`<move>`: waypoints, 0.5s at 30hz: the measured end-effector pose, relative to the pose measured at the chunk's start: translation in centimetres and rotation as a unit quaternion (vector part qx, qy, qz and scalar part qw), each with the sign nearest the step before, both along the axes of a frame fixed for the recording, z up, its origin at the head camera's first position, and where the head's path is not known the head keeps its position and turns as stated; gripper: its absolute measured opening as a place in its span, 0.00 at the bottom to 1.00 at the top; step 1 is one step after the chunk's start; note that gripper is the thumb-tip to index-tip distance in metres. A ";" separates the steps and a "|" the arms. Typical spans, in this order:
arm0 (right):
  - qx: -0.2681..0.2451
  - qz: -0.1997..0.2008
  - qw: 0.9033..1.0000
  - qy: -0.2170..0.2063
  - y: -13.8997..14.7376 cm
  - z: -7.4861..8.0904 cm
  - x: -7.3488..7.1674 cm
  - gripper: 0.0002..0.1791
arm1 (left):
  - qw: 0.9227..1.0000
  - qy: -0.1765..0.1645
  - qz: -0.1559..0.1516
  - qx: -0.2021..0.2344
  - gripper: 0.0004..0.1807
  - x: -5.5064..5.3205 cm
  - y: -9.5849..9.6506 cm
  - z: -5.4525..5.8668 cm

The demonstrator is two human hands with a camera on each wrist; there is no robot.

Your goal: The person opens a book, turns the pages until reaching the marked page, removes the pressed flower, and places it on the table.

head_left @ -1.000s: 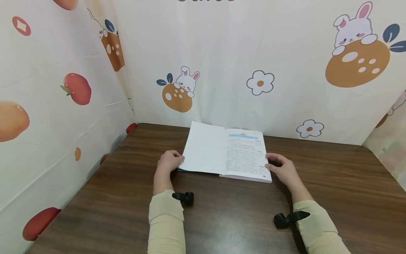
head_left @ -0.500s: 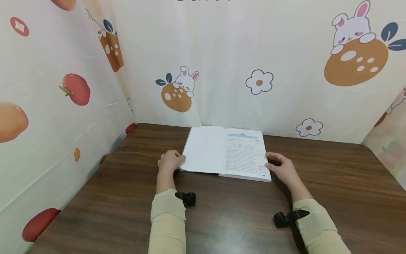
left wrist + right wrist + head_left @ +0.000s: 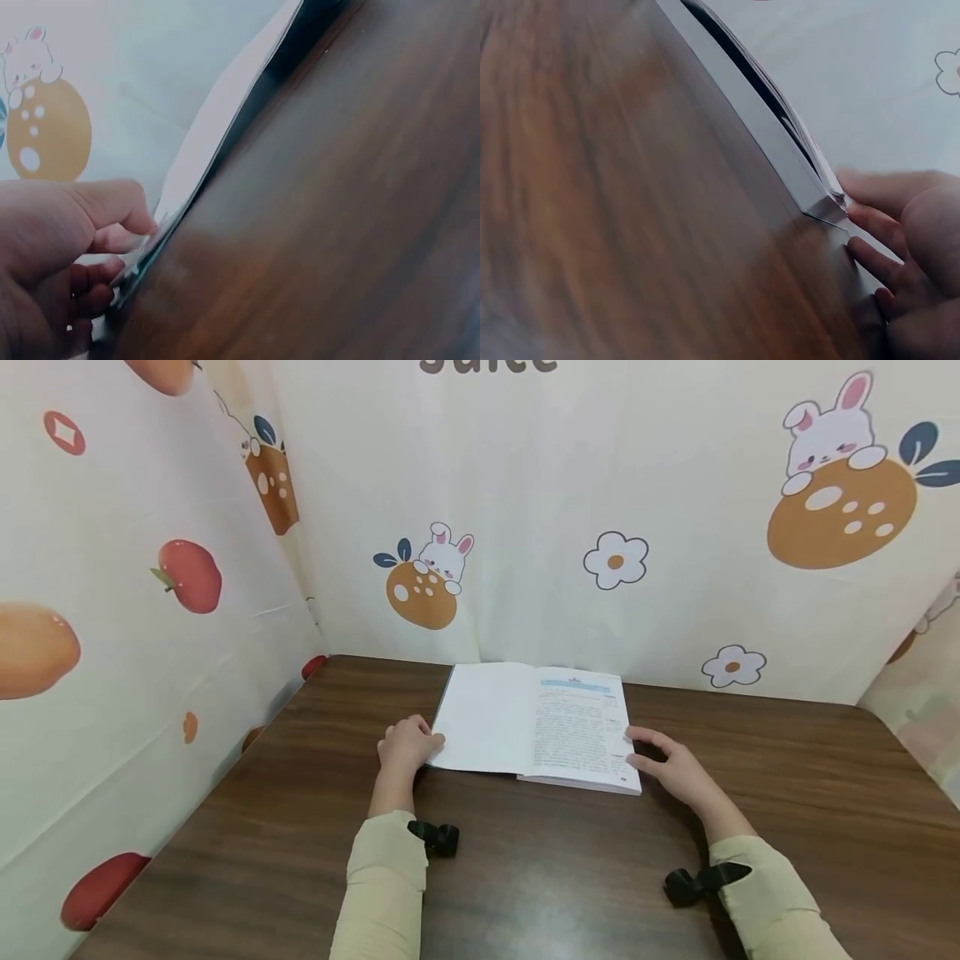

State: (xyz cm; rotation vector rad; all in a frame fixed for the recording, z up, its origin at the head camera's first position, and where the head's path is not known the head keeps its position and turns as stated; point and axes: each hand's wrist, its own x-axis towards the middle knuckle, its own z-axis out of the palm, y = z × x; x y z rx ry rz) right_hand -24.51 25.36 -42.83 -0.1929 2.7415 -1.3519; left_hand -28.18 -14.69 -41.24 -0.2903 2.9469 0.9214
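Note:
An open book lies on the dark wood table, with a blank white page on its left side and printed text on its right. My left hand pinches the book's left cover edge near its front corner. In the left wrist view, the thumb is above the white sheet and the fingertips are at its underside. At the book's right edge, my right hand holds the page edges between thumb and fingers. The right wrist view shows a dark gap between the upper pages and the thicker stack.
A brown wood table spreads around the book. Behind it hangs a pale curtain printed with rabbits, fruit and flowers, close to the book's far edge. Another printed curtain runs along the left side.
The left side of the book, tilted up a second ago, has come down flat with the left hand still at its edge. My right hand stays at the right edge.

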 end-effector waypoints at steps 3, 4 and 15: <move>0.007 0.030 0.999 0.011 0.5 -0.1 0.2 0.36 | 0.999 0.044 -0.018 0.002 0.11 -0.1 1.2 0.2; 0.009 0.040 0.999 0.016 0.8 -0.1 0.3 0.37 | 0.997 0.069 -0.030 0.011 0.11 -0.1 1.8 0.2; 0.014 0.119 0.993 0.022 1.3 0.1 0.2 0.30 | 0.942 0.163 -0.223 0.191 0.05 0.4 9.2 0.6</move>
